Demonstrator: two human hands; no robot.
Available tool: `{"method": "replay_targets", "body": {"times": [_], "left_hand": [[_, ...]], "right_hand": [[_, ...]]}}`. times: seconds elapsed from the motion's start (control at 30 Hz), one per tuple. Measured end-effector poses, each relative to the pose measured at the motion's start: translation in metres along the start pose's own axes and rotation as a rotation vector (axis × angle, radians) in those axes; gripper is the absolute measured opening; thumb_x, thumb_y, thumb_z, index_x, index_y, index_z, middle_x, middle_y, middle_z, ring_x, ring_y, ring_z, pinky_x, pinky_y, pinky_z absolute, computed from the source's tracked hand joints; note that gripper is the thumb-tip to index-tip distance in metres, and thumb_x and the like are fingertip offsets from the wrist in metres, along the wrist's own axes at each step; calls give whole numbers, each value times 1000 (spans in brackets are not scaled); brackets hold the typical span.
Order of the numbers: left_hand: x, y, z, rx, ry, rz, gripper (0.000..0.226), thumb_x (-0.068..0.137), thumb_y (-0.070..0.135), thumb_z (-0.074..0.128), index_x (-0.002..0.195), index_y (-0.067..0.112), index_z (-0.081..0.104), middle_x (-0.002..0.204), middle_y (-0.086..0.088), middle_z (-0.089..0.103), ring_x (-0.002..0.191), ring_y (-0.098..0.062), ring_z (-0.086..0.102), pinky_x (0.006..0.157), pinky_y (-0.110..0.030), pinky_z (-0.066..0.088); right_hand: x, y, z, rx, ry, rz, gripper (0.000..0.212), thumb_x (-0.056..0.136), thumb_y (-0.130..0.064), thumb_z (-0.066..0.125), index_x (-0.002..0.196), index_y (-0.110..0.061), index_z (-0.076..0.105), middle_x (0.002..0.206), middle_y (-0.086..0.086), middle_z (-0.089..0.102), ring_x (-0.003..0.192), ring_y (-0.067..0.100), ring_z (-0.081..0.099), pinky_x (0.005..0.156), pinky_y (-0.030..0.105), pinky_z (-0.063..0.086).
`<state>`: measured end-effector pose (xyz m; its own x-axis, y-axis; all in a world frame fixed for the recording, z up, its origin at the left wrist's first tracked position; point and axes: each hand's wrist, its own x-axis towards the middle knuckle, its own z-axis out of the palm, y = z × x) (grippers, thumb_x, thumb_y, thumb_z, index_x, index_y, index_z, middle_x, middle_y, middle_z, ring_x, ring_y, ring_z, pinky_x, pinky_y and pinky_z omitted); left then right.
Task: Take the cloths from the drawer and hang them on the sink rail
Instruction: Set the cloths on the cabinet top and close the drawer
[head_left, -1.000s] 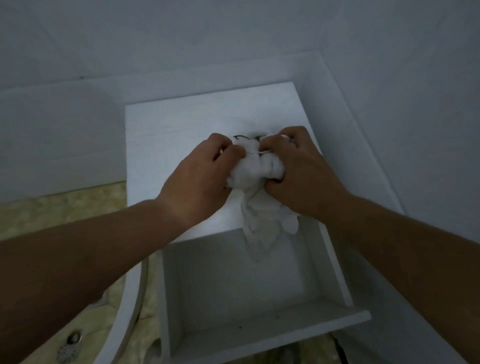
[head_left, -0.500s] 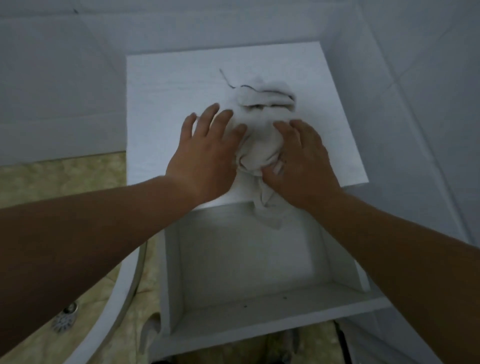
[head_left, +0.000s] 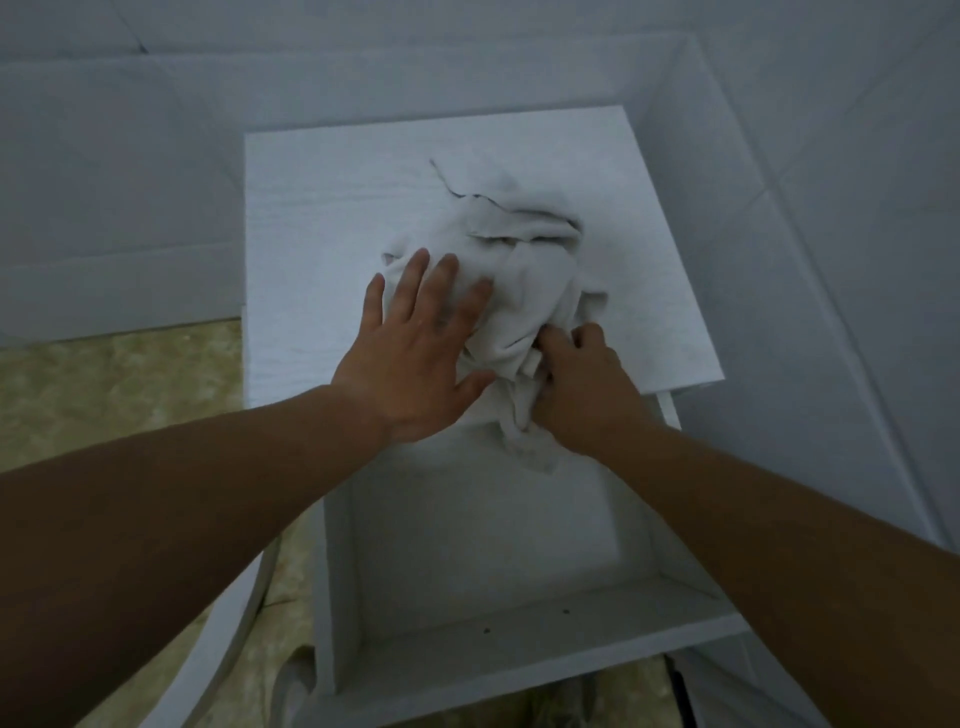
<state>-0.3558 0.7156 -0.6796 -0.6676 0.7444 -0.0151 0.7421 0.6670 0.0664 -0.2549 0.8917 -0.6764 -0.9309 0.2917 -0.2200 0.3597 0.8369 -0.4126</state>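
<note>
A crumpled white cloth (head_left: 524, 270) lies in a heap on top of the white cabinet (head_left: 322, 208), with one end hanging over the front edge above the open drawer (head_left: 467, 665). My left hand (head_left: 415, 358) lies flat on the left side of the heap, fingers spread. My right hand (head_left: 582, 384) has its fingers curled into the cloth's near right folds, pinching them. The drawer below looks bare inside. No sink rail is in view.
White tiled walls close in behind and to the right of the cabinet. A beige marbled floor (head_left: 104, 395) shows on the left. A curved white rim (head_left: 223, 639) runs along the lower left, beside the drawer.
The cloth went from bunched between both hands to spread on the cabinet top. My left hand has opened flat on it; my right fingers have curled into its near folds.
</note>
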Motion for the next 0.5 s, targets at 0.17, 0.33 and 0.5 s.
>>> {"method": "replay_targets", "body": {"times": [0.17, 0.33, 0.5], "left_hand": [[22, -2, -10, 8, 31, 37, 83, 87, 71, 26, 155, 29, 3, 162, -13, -1, 148, -34, -7, 115, -60, 8], [45, -7, -14, 13, -16, 50, 93, 82, 79, 28, 153, 33, -9, 162, -9, -10, 147, -32, -15, 116, -61, 3], [61, -1, -6, 4, -115, 51, 104, 74, 87, 32, 150, 35, -16, 160, -6, -18, 145, -30, -23, 115, -61, -3]], "right_hand": [[42, 7, -39, -19, 142, -64, 14, 86, -13, 58, 99, -11, 64, 91, 2, 45, 76, 24, 52, 62, 25, 33], [81, -3, -57, 33, 317, -78, 13, 88, -6, 52, 95, -8, 63, 95, 5, 47, 72, 18, 45, 66, 24, 31], [99, 10, -60, 52, 247, -11, 18, 89, -13, 56, 105, -10, 63, 111, 10, 55, 86, 20, 52, 73, 22, 32]]}}
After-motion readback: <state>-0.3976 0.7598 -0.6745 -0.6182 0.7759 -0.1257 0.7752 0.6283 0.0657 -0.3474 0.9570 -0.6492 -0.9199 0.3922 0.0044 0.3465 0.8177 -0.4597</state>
